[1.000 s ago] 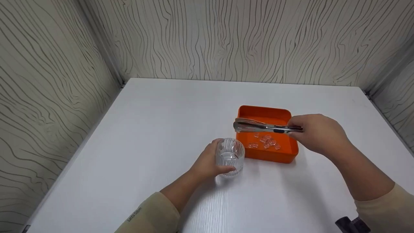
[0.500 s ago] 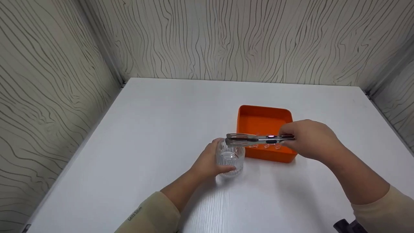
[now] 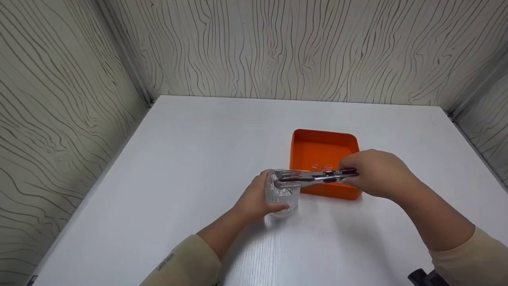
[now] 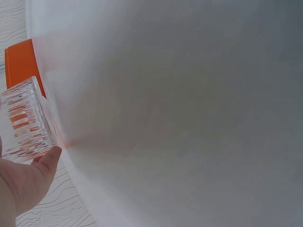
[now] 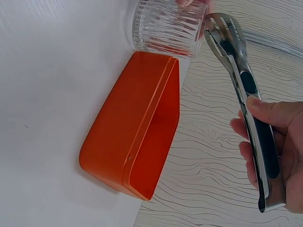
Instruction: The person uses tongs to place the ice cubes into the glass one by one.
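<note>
My left hand (image 3: 254, 198) grips a ribbed clear glass (image 3: 282, 202) standing on the table, thumb across its near side. Metal tongs (image 5: 251, 99) with dark grip pads lie in my right hand (image 3: 375, 172), thumb on one arm and fingers curled round the other. The slotted tong heads are over the mouth of the glass, overlapping its rim in the head view. An orange tray (image 3: 319, 139) sits just right of the glass and beneath the tongs. Small clear pieces (image 3: 326, 167) like ice cubes lie in it, partly hidden by the tongs and right hand.
The white table (image 3: 198, 151) extends around the glass and tray. Wood-grain panels (image 3: 254, 47) stand at its back and sides. A dark object (image 3: 424, 277) shows beside the right sleeve at the bottom edge.
The right hand has brought the tongs from above the orange tray left and nearer, over the mouth of the glass. The left hand and the glass have stayed in place.
</note>
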`<state>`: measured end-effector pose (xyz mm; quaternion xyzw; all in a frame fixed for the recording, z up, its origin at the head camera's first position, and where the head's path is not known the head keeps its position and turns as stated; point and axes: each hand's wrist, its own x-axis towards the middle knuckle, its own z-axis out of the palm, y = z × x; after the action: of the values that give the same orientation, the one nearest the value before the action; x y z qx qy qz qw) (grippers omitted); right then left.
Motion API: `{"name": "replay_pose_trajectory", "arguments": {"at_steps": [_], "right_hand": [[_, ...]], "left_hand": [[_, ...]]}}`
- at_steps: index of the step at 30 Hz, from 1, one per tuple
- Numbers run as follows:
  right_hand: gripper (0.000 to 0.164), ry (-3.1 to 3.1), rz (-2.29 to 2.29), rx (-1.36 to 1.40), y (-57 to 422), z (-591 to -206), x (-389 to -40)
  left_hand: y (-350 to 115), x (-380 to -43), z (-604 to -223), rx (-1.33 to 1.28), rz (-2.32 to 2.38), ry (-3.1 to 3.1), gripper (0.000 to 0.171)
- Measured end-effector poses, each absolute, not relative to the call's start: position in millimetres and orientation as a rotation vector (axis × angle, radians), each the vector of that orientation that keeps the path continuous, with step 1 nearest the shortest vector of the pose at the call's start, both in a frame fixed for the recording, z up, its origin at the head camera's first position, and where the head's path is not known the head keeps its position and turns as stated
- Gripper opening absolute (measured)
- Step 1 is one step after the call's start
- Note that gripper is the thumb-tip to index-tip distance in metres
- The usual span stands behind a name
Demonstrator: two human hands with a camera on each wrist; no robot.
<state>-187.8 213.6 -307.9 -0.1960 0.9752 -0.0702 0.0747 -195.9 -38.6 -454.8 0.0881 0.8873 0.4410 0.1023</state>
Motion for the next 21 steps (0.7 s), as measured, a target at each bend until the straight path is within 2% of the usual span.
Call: {"name": "replay_pose_trajectory", "arguments": {"at_steps": [21], "right_hand": [[0.005,2.951,-0.233,-0.569,216.8,-307.6,-191.2]], "left_hand": [[-40.1,-195.6,-453.7,0.276,1.293,2.631,0.094]]}}
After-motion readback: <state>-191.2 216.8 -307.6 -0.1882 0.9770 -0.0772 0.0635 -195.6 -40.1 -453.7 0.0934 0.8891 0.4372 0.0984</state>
